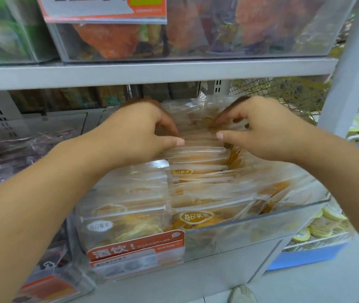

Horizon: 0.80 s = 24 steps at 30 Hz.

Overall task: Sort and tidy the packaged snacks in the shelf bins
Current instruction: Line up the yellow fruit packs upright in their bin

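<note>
Right now, from my head view, both of my hands are down in the clear bin [283, 212] on the lower shelf, working at the far end of the rows of packaged snacks [198, 165]. My left hand [139, 132] has its fingers curled over the top edges of the packets, thumb stretched out along a packet edge toward the middle, so it grips a bunch of them. My right hand [259, 130] mirrors it just beside, fingers hooked over the packet tops and thumb pointing inward, pinching the same standing row; the two thumb tips are near each other but apart. The packets are clear pouches with orange and yellow dried slices inside, standing upright in two rows, left and right, that fill the bin from front to back. An orange price tag [135, 248] clips onto the bin's front wall at the left. Above, a grey shelf board [152, 72] carries another clear bin [196, 40] of reddish packets. To my left sits a bin of dark purple packets [10, 154], and at far right a blue crate [305, 256] holds yellow round items.
</note>
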{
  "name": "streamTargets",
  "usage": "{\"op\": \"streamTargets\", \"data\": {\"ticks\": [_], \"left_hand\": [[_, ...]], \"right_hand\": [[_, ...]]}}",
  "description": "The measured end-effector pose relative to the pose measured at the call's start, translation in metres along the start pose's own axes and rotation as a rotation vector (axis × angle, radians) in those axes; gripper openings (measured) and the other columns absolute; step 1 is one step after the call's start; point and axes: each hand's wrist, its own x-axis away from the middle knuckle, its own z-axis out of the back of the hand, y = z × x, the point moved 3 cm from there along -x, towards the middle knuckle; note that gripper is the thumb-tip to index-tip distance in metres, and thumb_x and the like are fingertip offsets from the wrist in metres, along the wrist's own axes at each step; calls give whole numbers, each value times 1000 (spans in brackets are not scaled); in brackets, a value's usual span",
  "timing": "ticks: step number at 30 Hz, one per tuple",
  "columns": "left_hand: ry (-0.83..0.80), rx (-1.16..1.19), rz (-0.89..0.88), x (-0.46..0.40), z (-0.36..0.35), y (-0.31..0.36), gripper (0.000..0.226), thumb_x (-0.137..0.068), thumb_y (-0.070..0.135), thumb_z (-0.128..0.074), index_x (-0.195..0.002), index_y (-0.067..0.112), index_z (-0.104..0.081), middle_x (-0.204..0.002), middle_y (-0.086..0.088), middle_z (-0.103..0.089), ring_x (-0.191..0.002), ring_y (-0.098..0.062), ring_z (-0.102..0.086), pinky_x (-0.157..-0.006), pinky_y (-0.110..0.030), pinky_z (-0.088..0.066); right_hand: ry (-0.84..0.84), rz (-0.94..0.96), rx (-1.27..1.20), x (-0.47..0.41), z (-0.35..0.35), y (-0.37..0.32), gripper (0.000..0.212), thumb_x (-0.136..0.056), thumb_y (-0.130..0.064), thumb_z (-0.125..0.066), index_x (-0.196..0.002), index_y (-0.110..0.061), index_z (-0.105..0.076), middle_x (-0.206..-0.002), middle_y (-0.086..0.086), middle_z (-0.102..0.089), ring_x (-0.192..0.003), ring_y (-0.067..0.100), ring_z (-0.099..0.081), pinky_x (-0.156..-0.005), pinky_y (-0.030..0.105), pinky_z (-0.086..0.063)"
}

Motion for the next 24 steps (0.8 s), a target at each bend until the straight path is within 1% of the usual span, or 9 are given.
{"op": "streamTargets", "data": {"ticks": [3, 5, 6, 8, 11, 14, 16, 21, 24], "left_hand": [[-15, -40, 7, 0, 0, 4, 33, -94, 55, -50, -116, 32, -58, -107, 4, -60, -90, -12, -57, -78, -29, -43], [-146, -125, 35, -1, -5, 4, 50, -100, 50, -41, -147, 36, -35, -137, -1, -55, -123, -17, -52, -100, -28, -40], [-224, -158, 56, -1, -8, 4, 55, -103, 49, -35, -155, 36, -22, -153, -2, -42, -140, -18, -37, -114, -32, -29], [-334, -155, 108, -2, -11, 4, 54, -105, 46, -26, -157, 31, -21, -163, 6, -21, -150, -13, -16, -123, -34, -10], [-363, -114, 107, -5, -15, 2, 50, -105, 47, -22, -155, 38, -21, -163, 18, -5, -150, -5, -1, -124, -36, 0], [-389, -83, 105, -7, -18, 4, 52, -103, 55, -19, -153, 44, -19, -162, 21, -1, -150, -4, 3, -124, -38, 3], [-413, -79, 96, -7, -21, 6, 51, -102, 56, -17, -153, 47, -15, -162, 21, 4, -149, -4, 8, -122, -35, 9], [-398, -5, 89, -10, -24, 6, 52, -104, 53, -19, -154, 40, -14, -162, 21, 2, -147, 1, 3, -122, -29, 5], [-390, 31, 69, -11, -25, 3, 53, -102, 53, -22, -154, 42, -15, -162, 22, -1, -148, 1, 1, -124, -32, 2]], "right_hand": [[-21, -40, -50, -4, -3, 4, 16, -87, -28, -75, -102, -30, -78, -101, -14, -70, -97, 2, -58, -83, 15, -38], [-13, -53, -57, -8, -6, 5, 14, -84, -22, -78, -97, -30, -79, -97, -13, -71, -90, 1, -57, -73, 8, -36], [-14, -52, -50, -11, -7, 5, 14, -84, -21, -78, -95, -30, -80, -97, -12, -72, -89, 2, -57, -73, 8, -37], [5, -62, -34, -15, -10, 7, 14, -84, -22, -78, -92, -33, -79, -102, -10, -72, -95, 7, -59, -82, 18, -43], [53, -66, -7, -18, -13, 10, 14, -80, -24, -80, -84, -37, -78, -106, -8, -71, -108, 15, -60, -95, 31, -49], [70, -61, -26, -23, -12, 9, 20, -77, -20, -82, -72, -36, -72, -85, -11, -68, -94, 14, -63, -80, 22, -44], [60, -39, -37, -27, -15, 3, 15, -77, -19, -82, -74, -32, -75, -75, -14, -63, -87, 15, -63, -77, 21, -43], [80, -36, -100, -37, -22, -10, 8, -75, -24, -85, -81, -29, -81, -74, -11, -68, -79, 13, -66, -83, 28, -56], [0, -90, -144, -34, -12, 4, 21, -68, -21, -90, -86, -23, -81, -69, -14, -67, -73, 8, -68, -70, 15, -52]]}}
